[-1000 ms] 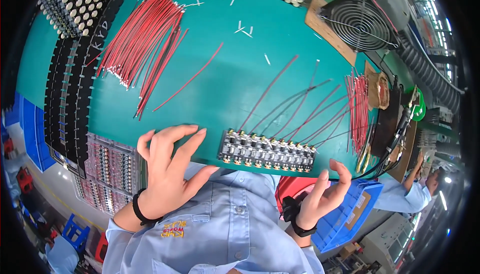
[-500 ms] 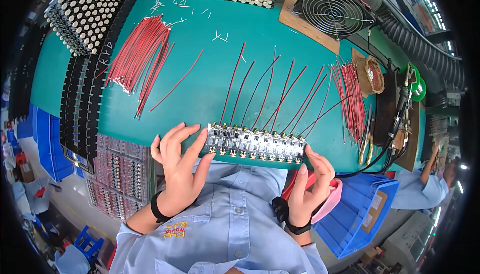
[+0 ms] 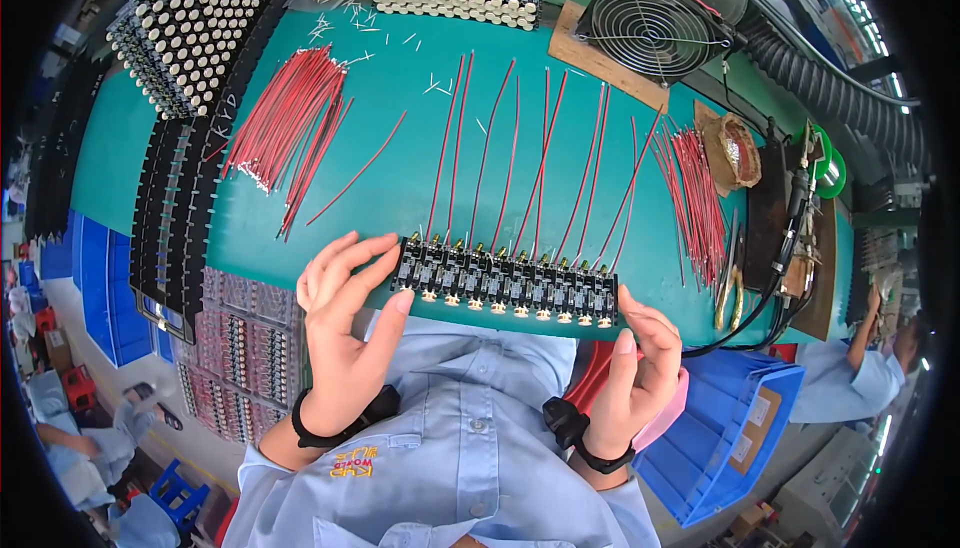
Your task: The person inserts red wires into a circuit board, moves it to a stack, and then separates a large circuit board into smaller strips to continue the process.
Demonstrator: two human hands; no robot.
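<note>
Red loose wires (image 3: 285, 128) lie bundled at the green mat's (image 3: 400, 163) left. Left hand (image 3: 345, 323), fingers spread, pinches the left end of the long black terminal-strip board (image 3: 505, 283) at the mat's near edge. Right hand (image 3: 640, 373) grasps its right end. Red soldered leads (image 3: 520, 158) fan away from it.

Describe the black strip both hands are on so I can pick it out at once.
On the green table, look at the near edge by the blue shirt. The black strip lies between the left hand and right hand. Unlike the loose wire pile, its red wires fan away attached.
</note>
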